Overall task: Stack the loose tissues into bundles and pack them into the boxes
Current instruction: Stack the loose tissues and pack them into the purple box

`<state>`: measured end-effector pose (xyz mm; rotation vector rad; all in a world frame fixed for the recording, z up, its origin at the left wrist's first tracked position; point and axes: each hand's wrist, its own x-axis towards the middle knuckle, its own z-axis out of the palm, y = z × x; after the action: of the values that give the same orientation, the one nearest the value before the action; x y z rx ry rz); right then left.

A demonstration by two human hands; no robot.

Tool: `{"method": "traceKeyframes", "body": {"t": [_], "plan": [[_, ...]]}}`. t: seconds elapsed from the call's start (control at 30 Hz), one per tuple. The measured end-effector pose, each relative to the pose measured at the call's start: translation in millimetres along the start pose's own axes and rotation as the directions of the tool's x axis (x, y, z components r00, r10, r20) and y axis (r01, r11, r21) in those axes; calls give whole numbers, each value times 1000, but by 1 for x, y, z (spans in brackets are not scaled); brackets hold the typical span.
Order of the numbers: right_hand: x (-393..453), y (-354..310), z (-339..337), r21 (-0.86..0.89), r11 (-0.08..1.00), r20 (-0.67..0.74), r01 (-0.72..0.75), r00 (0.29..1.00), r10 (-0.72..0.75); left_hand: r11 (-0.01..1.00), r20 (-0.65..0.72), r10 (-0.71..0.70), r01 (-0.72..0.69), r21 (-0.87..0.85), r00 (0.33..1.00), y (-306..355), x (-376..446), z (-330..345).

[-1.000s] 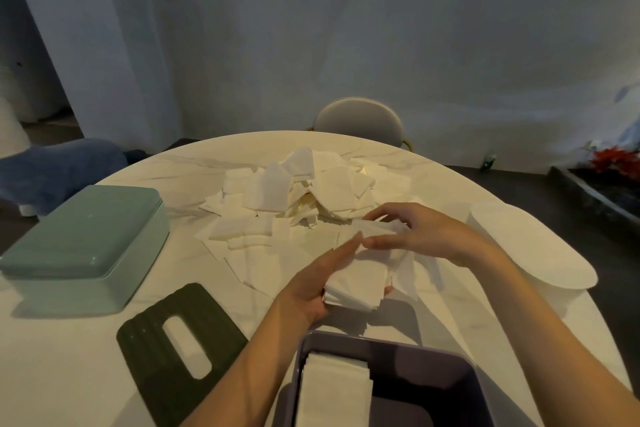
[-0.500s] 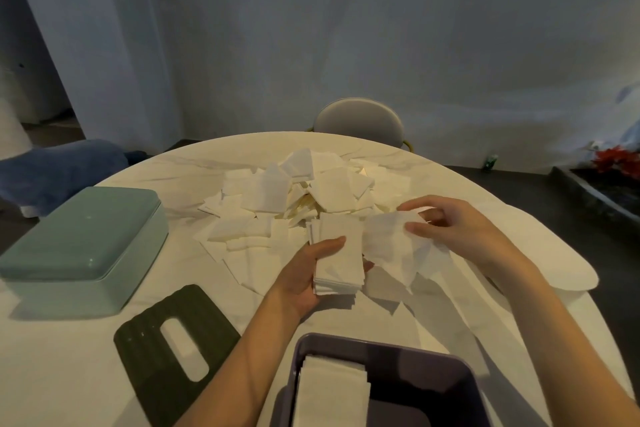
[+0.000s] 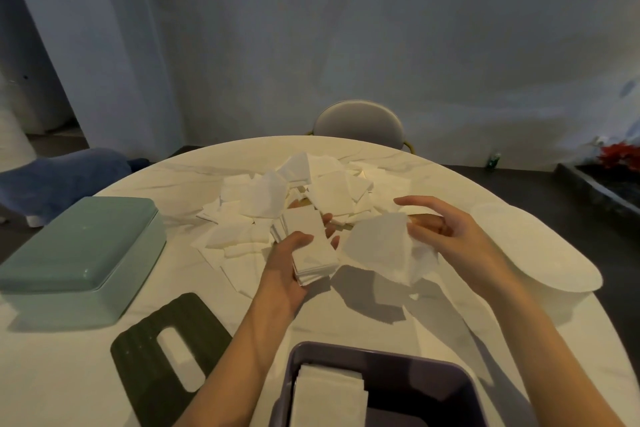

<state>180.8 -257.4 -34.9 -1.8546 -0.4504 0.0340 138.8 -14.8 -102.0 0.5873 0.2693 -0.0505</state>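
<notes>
We face a pale wall across a round white table point(image 3: 104, 367), with a chair back point(image 3: 358, 121) at twelve o'clock beyond its far edge. In the head view, our only one, a heap of loose tissues point(image 3: 304, 191) spreads over the middle of the table. A mint-green box point(image 3: 79, 253) with its lid on sits at nine o'clock, a dark slotted lid point(image 3: 166, 357) lies at seven, a white oval lid point(image 3: 540, 253) rests at three, and an open purple box point(image 3: 426, 388) at six already contains a folded bundle in its left half. Our left hand point(image 3: 287, 274) grips the bundle of stacked tissues point(image 3: 311, 246), thumb laid on top and fingertips curling up along its right edge; its long axis runs from six toward twelve. Our right hand point(image 3: 446, 239) pinches a single tissue point(image 3: 384, 250) at its upper right corner, the remaining fingers loosely spread, and the sheet hangs rumpled just beside the bundle at its three o'clock. We judge that the next move turns on this: the sheet must travel toward nine o'clock and flatten along the bundle's long axis, with the right hand nearer.
</notes>
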Motion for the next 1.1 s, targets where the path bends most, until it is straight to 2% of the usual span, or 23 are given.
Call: {"method": "traceKeyframes", "body": {"t": [0.1,0.2,0.27,0.33,0.4,0.43,0.47,0.5,0.53,0.57,0.63,0.7,0.83,0.9,1.0,1.03,1.1], "plan": [[-3,3,4,-30,999,33,17,999,-16,985,-33,88,-82,149,996,0,4,-1],[-4,9,7,-18,1000,8,-5,1000,5,911,108,199,-225,346,974,-1,8,2],[-4,11,11,-2,1000,-50,-9,999,9,856,221,146,-235,460,964,-3,7,5],[-5,15,13,73,997,-122,-30,992,39,836,267,90,-219,503,959,-7,6,6],[-7,20,15,146,987,-172,-59,981,84,809,229,180,-276,519,957,-11,9,6],[-8,22,15,170,982,-179,-81,978,111,740,211,285,-354,572,935,-12,12,4],[-9,23,15,200,974,-174,-109,974,144,597,225,404,-442,669,887,-12,14,3],[-10,22,14,249,958,-161,-142,969,185,395,302,487,-515,761,820,-11,16,3],[-10,21,14,317,932,-136,-174,965,226,195,414,501,-565,802,760,-10,16,2],[-11,20,14,391,898,-109,-203,958,264,81,501,452,-593,801,738,-10,14,4],[-11,18,16,463,851,-52,-249,950,306,37,561,351,-609,792,750,-11,7,12],[-12,20,22,450,845,-17,-289,943,332,77,564,297,-608,790,770,-15,0,21],[-12,21,31,577,750,45,-324,929,367,275,483,216,-528,804,849,-22,1,27],[-13,19,33,593,740,51,-317,932,358,436,442,179,-473,765,879,-26,0,25],[-11,21,32,520,796,57,-310,942,329,686,349,154,-354,635,924,-31,-5,22],[-12,21,33,482,819,60,-311,945,323,716,323,158,-334,613,933,-32,-5,21],[-13,20,34,404,861,39,-308,947,320,702,280,198,-335,628,939,-32,-1,17]]}}
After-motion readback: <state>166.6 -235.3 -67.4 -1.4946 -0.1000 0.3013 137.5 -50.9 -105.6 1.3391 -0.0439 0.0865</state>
